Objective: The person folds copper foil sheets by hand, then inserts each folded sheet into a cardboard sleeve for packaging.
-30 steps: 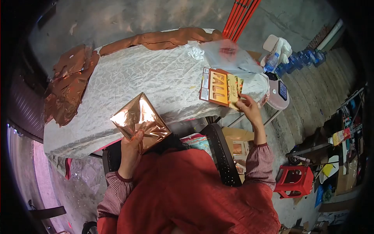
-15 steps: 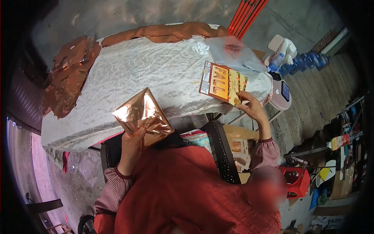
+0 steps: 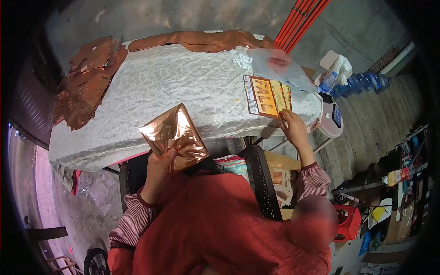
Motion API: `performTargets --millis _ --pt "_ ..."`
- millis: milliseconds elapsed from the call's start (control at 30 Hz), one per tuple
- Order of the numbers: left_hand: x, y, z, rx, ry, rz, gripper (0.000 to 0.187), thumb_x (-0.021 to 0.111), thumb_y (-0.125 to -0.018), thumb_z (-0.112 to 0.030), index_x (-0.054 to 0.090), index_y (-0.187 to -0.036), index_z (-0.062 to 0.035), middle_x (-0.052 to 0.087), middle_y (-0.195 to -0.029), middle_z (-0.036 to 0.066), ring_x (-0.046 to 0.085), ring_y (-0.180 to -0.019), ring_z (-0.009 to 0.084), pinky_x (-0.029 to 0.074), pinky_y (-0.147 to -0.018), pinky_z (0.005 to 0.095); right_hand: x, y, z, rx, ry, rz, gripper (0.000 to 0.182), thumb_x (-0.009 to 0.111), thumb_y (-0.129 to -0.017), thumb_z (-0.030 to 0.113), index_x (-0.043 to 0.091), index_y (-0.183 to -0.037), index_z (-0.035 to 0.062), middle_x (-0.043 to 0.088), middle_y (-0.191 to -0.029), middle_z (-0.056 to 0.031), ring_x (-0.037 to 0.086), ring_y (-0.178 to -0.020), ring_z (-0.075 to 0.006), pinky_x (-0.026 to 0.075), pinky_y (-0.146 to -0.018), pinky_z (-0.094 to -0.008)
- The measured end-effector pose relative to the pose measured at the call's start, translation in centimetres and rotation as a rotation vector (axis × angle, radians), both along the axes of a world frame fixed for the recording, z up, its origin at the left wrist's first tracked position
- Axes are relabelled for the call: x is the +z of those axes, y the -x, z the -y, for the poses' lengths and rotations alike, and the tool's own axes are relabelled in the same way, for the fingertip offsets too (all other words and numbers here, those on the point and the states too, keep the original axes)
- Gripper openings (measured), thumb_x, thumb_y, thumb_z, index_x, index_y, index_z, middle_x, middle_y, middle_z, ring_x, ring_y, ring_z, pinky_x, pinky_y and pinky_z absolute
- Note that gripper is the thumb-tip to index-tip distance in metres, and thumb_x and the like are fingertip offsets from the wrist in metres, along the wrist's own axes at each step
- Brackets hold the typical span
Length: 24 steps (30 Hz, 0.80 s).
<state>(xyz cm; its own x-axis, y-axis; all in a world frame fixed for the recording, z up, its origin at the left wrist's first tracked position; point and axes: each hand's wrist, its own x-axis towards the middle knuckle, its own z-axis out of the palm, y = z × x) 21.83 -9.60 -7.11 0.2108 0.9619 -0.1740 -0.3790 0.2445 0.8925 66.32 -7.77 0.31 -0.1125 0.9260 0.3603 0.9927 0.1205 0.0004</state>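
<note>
Pinched in my left hand (image 3: 161,167) is a folded, shiny copper-coloured foil piece (image 3: 176,133), squarish and creased, raised between my lap and the near table edge. My right hand (image 3: 295,133) has its fingers closed at the near right corner of a printed card (image 3: 263,98). Balloon-like letters reading FALL show on its orange part, with a yellow leaf-patterned part to the right and a white label strip at its left. The card is at the right part of the white-covered table (image 3: 160,78).
Flat brown foil sheets (image 3: 89,85) lie at the table's left end, and more brown foil (image 3: 201,41) lines the far edge. Clear plastic (image 3: 275,66) is behind the card. A pale device (image 3: 331,117) stands at the right end; red poles (image 3: 300,23) lie beyond.
The view has shifted slightly. My right fingers have moved further over the card's corner, and the card has turned a little. My left hand still holds the foil piece.
</note>
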Motion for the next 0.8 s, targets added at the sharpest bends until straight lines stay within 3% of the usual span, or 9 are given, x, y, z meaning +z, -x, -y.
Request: performTargets --millis 133,233,300,333,433,533,633,800 --pt "-0.2 -0.4 -0.2 -0.008 -0.025 0.087 0.028 0.056 -0.093 -0.011 0.053 -0.119 0.0010 0.063 -0.105 0.006 0.060 -0.090 0.0135 0.049 -0.076 0.0259 0.9 -0.5 -1.2 0.089 0.083 -0.230 0.053 0.074 -0.077 0.023 0.054 -0.122 0.0032 0.054 -0.127 -0.0166 0.058 -0.105 -0.0346 0.049 -0.085 -0.0383" --pt "0.3 -0.5 0.0 -0.030 -0.059 0.065 0.031 0.056 -0.093 -0.009 0.051 -0.122 0.0018 0.061 -0.111 0.008 0.060 -0.097 0.0167 0.049 -0.084 0.0293 1.3 -1.5 -2.6 0.104 0.133 -0.257 0.059 0.077 -0.075 0.023 0.054 -0.125 0.0019 0.056 -0.124 -0.0151 0.060 -0.103 -0.0276 0.048 -0.086 -0.0337" --pt "1.6 -0.6 0.4 -0.056 -0.062 0.061 0.033 0.055 -0.094 -0.009 0.050 -0.124 0.0026 0.060 -0.116 0.010 0.060 -0.102 0.0197 0.048 -0.090 0.0323 2.7 -1.5 -3.1 0.049 0.428 -0.475 0.056 0.078 -0.075 0.021 0.056 -0.121 0.0000 0.057 -0.121 -0.0123 0.058 -0.100 -0.0211 0.047 -0.086 -0.0305" --pt "1.5 -0.7 0.4 -0.052 -0.061 0.060 0.033 0.055 -0.094 -0.009 0.050 -0.124 0.0026 0.060 -0.116 0.010 0.060 -0.102 0.0197 0.048 -0.090 0.0323 2.6 -1.9 -3.2 0.047 0.427 -0.525 0.054 0.079 -0.073 0.021 0.058 -0.117 -0.0019 0.058 -0.116 -0.0109 0.057 -0.096 -0.0180 0.046 -0.084 -0.0286" --pt "1.5 -1.1 0.5 -0.039 -0.104 0.095 0.033 0.055 -0.094 -0.011 0.051 -0.124 0.0019 0.060 -0.116 0.010 0.060 -0.101 0.0180 0.049 -0.088 0.0309 3.0 -2.5 -3.7 -0.011 0.523 -0.642 0.054 0.079 -0.072 0.021 0.059 -0.116 -0.0030 0.058 -0.114 -0.0108 0.058 -0.096 -0.0185 0.046 -0.084 -0.0290" --pt "2.3 -1.2 0.7 -0.038 -0.058 0.122 0.032 0.055 -0.094 -0.014 0.053 -0.123 0.0013 0.061 -0.114 0.008 0.060 -0.099 0.0159 0.049 -0.085 0.0293 3.6 -1.4 -3.3 0.109 0.424 -0.426 0.052 0.080 -0.073 0.021 0.060 -0.114 -0.0030 0.060 -0.112 -0.0093 0.058 -0.095 -0.0179 0.046 -0.084 -0.0289" --pt "2.6 -1.1 0.8 -0.047 -0.056 -0.025 0.033 0.056 -0.094 -0.015 0.053 -0.122 0.0011 0.062 -0.114 0.008 0.060 -0.097 0.0145 0.048 -0.083 0.0278 3.3 -1.7 -3.8 0.032 0.471 -0.452 0.054 0.080 -0.072 0.023 0.060 -0.115 -0.0028 0.061 -0.108 -0.0076 0.058 -0.094 -0.0173 0.046 -0.084 -0.0287" --pt "4.0 -1.3 1.2 -0.084 -0.024 0.157 0.038 0.057 -0.094 -0.015 0.051 -0.127 0.0018 0.061 -0.115 0.007 0.059 -0.098 0.0144 0.048 -0.084 0.0272 3.8 -2.3 -4.2 -0.058 0.538 -0.562 0.056 0.081 -0.071 0.024 0.060 -0.116 -0.0012 0.061 -0.103 -0.0062 0.057 -0.090 -0.0166 0.047 -0.082 -0.0292"
